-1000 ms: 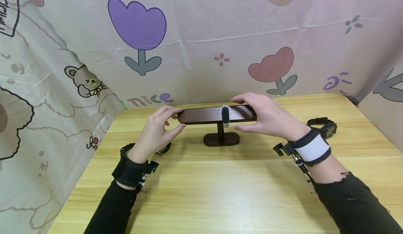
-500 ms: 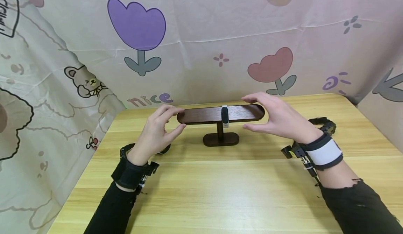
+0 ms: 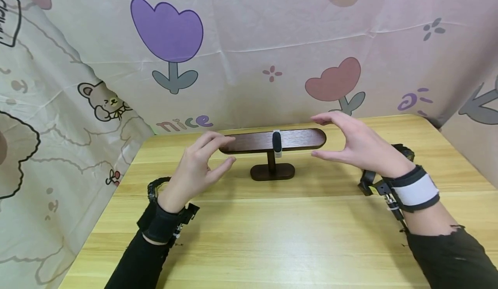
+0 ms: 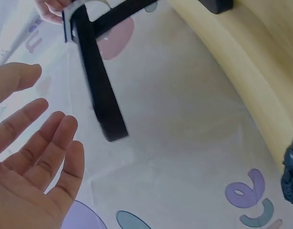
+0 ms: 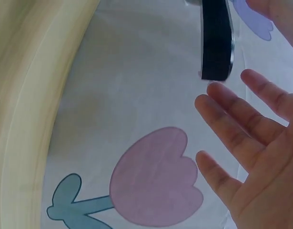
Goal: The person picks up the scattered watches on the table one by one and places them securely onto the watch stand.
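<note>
Left hand point(image 3: 194, 172) and right hand point(image 3: 359, 144) are released, fingers spread, flanking the bar ends of the wooden stand point(image 3: 272, 141) at 12 o'clock on the surface point(image 3: 272, 237). Risk: a finger knocking either bar end could tip the stand and shed the watch point(image 3: 276, 142) mid-bar

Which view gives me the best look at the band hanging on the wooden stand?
The head view: the band shows whole, wrapped round the middle of the wooden stand, between both hands. The left wrist view catches only a blurred bit of it at the top edge. The right wrist view shows just the bar's end.
</note>
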A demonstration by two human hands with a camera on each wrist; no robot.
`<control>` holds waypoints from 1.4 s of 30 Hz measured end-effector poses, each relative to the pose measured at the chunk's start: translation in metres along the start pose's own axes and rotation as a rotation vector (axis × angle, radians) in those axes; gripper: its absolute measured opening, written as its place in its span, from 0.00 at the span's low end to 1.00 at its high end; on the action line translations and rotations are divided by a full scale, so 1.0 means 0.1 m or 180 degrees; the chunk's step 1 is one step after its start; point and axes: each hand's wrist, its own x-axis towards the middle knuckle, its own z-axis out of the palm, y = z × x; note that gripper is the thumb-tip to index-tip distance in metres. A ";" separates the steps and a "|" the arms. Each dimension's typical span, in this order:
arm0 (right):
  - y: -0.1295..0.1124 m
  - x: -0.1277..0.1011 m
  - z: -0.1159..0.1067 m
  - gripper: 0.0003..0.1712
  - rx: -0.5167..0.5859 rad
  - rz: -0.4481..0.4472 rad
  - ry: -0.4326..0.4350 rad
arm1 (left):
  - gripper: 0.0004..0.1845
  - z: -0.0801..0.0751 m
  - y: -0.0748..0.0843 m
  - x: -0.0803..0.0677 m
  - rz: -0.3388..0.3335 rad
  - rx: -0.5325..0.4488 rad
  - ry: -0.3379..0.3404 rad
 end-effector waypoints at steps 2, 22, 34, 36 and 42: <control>0.01 -0.02 -0.03 0.45 0.0021 0.0056 0.0000 | 0.24 0.00 0.04 0.01 0.0085 0.0006 -0.0003; 0.26 -0.29 -0.31 0.43 -0.0122 0.0372 0.0148 | 0.22 0.14 0.35 0.02 0.0581 0.0020 -0.0166; 0.49 -0.46 -0.50 0.46 -0.0195 0.0850 0.0036 | 0.21 0.29 0.46 -0.01 0.0936 -0.0035 -0.0284; 0.53 -0.47 -0.54 0.47 -0.0249 0.0956 -0.0038 | 0.21 0.31 0.47 -0.01 0.0983 -0.0053 -0.0317; 0.69 -0.50 -0.60 0.49 -0.0376 0.1104 -0.0259 | 0.21 0.38 0.53 -0.03 0.1102 -0.0019 -0.0413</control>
